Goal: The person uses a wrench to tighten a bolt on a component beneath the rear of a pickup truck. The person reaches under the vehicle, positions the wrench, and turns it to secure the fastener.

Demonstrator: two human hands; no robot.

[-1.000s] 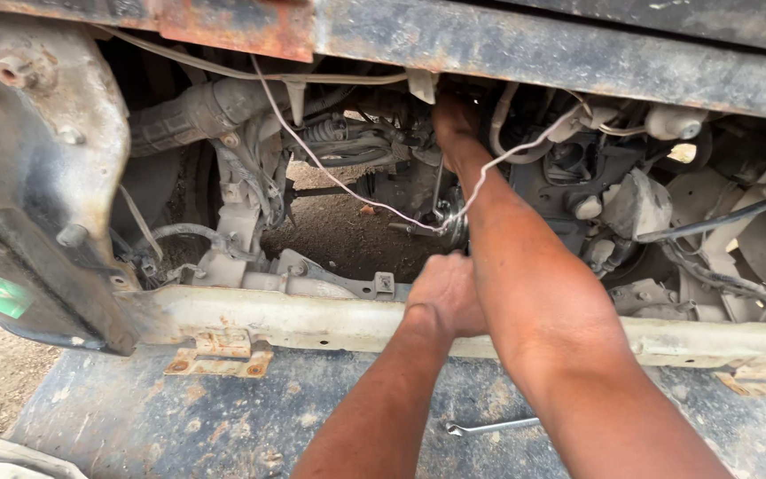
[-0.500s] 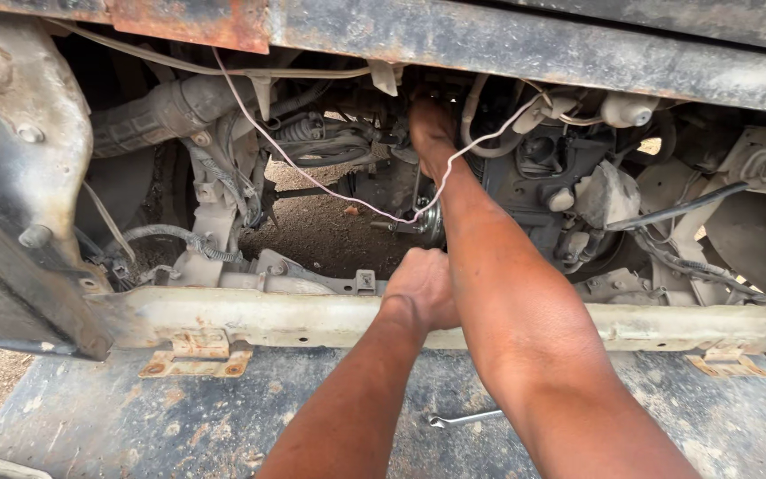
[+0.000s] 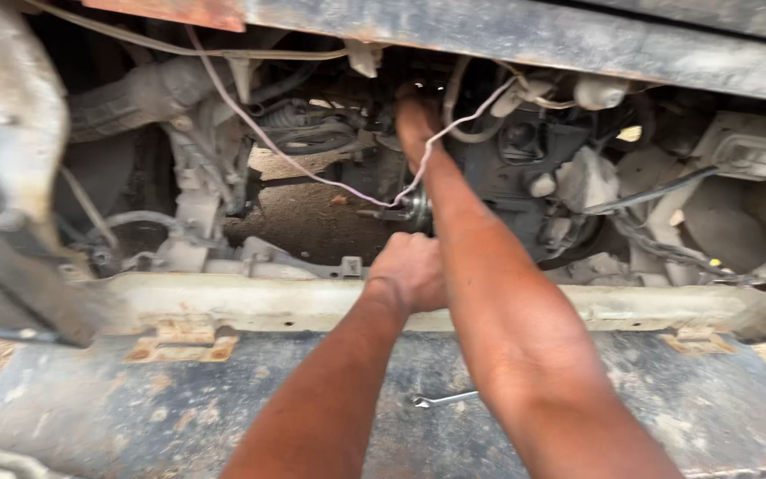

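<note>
From the head view, both bare arms reach into the open underside of a vehicle, past a pale metal crossbar point(image 3: 223, 302) that runs left to right. The left hand point(image 3: 410, 270) is curled just above that bar, knuckles toward the camera; its grip is closed, but on what cannot be told, since the fingers are hidden behind it. The right hand point(image 3: 414, 120) goes deeper and higher, up among dark engine parts — its grip cannot be told, because the fingers are out of sight. A thin white wire point(image 3: 312, 173) sags from the upper left, dips to a small round metal part point(image 3: 418, 208) beside the right forearm, then climbs back up to the right. Below the arms, a small wrench point(image 3: 441, 399) lies on a dirty dark panel point(image 3: 135, 399), well apart from both hands.
</note>
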